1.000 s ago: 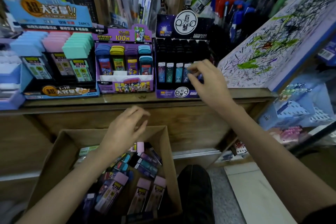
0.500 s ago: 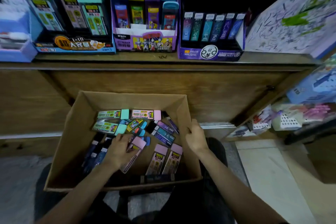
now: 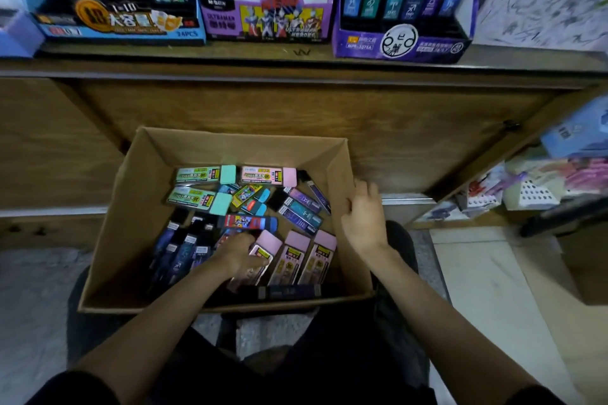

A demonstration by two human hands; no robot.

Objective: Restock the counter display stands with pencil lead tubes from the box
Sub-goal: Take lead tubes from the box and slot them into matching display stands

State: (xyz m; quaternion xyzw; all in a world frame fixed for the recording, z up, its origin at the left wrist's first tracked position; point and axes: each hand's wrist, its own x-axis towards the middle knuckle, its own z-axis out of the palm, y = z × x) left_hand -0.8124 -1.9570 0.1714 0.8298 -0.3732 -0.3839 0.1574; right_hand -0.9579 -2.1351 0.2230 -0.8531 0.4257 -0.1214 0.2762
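My left grip [image 3: 241,253] is curling round a pink-capped tube [image 3: 267,245] low in the box [image 3: 131,214], while my right grip [image 3: 362,220] is pinching the rim of the box's right wall, thumb inside, steadying it. The box is resting over my knees, just below the counter [image 3: 296,57].

I am reading this as the pick-up step: one tube is being taken and nothing is travelling upward yet. Next I am expecting to lift it clear of the two pink tubes [image 3: 296,260] lying just beside it, then carry it up to the blue stand [image 3: 121,26] at the left, whose stock appears to match. That is my guess from the labels, which are blurring here.

Around the pick, green-capped tubes [image 3: 204,174] are lying at the far wall and dark tubes [image 3: 184,250] are crowding the left side. A red and blue tube [image 3: 250,222] is lying right against my fingers and may be dragged along. The purple stand [image 3: 269,23] and the dark stand [image 3: 401,43] are standing further right on the counter.
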